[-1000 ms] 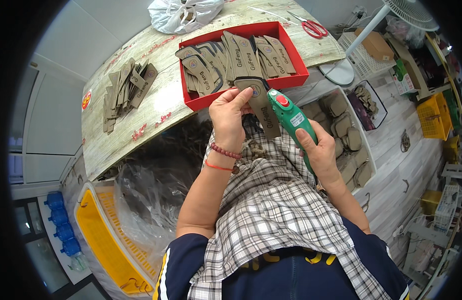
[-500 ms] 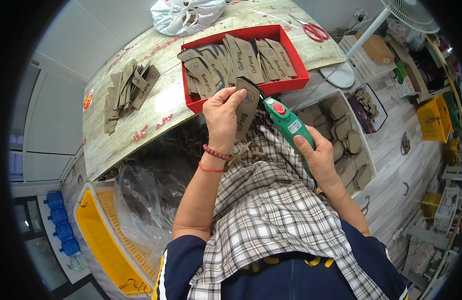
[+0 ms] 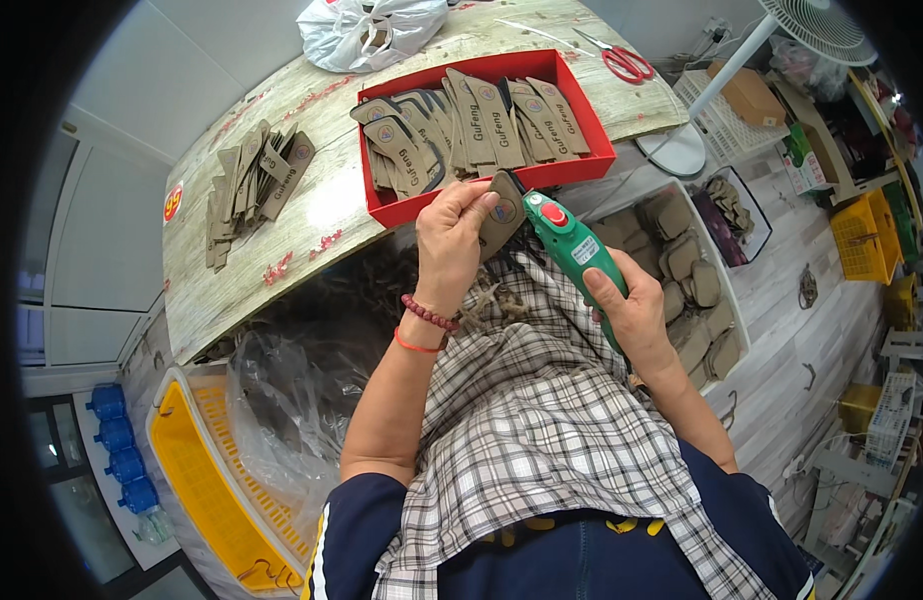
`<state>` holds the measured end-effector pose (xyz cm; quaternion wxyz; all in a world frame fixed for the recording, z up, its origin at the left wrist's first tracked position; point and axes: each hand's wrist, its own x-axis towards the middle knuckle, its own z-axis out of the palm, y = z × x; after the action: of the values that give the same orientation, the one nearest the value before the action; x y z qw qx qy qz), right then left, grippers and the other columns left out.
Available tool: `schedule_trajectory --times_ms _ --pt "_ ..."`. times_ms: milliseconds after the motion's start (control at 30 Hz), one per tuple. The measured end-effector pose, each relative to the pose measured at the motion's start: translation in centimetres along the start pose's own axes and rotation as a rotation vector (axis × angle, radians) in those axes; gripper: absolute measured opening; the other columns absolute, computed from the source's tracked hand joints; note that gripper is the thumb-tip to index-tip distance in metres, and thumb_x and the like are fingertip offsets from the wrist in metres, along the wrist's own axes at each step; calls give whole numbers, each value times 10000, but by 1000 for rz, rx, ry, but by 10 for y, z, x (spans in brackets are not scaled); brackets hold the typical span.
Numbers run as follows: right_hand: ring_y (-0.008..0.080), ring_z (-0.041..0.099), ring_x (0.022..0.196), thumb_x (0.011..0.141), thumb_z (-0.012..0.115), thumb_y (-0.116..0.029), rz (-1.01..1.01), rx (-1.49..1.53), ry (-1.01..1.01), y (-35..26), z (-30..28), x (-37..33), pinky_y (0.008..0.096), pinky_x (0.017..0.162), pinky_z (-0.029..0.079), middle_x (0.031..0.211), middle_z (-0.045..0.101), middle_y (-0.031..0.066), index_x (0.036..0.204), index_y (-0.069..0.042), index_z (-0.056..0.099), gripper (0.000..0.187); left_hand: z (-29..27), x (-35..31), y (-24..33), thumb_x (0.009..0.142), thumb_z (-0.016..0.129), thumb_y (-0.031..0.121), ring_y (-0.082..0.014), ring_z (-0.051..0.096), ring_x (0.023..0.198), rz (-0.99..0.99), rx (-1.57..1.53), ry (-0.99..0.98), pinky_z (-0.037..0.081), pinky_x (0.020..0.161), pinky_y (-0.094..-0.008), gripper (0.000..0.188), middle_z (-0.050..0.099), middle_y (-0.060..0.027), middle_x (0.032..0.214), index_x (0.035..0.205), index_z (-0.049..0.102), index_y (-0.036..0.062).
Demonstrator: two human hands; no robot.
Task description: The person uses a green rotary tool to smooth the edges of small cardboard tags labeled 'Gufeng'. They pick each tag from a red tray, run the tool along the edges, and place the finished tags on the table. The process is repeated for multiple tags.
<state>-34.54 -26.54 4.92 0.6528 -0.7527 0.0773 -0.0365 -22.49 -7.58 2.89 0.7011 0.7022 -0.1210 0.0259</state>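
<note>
trimming looks underway: left hand [image 3: 454, 232] pinches a brown leather piece [image 3: 503, 211], right hand [image 3: 637, 312] at four o'clock grips the green cutter [image 3: 574, 248], which next needs steady edge-following.

Navy short sleeves, checked apron, beaded bracelet [image 3: 430, 312] (left wrist)

Bright, even daylight fills the scene, with soft shadows only. The pale worktop [image 3: 312, 215] shows a mild sheen, strongest just left of the red tray [image 3: 382, 212]. Focus is sharp at the centre. Fisheye distortion bends the worktop's edges into curves, and a black vignette rings the whole round picture.
</note>
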Motion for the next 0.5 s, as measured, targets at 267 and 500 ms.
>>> schedule_trajectory --times_ms 267,500 --pt "45 479 576 901 668 -406 9 -3 -3 -3 -2 1 216 522 405 694 539 -19 1150 8 611 486 -9 4 10 886 628 57 -130 576 780 41 130 -147 449 721 -251 135 604 -60 814 967 669 -44" --pt "43 483 583 901 669 -402 7 17 -29 0 -4 1 214 527 405 703 545 -20 1150 0 616 476 -26 20 19 895 618 76 -168 553 733 110 324 -281 439 677 -272 129 553 -60 790 956 666 -27"
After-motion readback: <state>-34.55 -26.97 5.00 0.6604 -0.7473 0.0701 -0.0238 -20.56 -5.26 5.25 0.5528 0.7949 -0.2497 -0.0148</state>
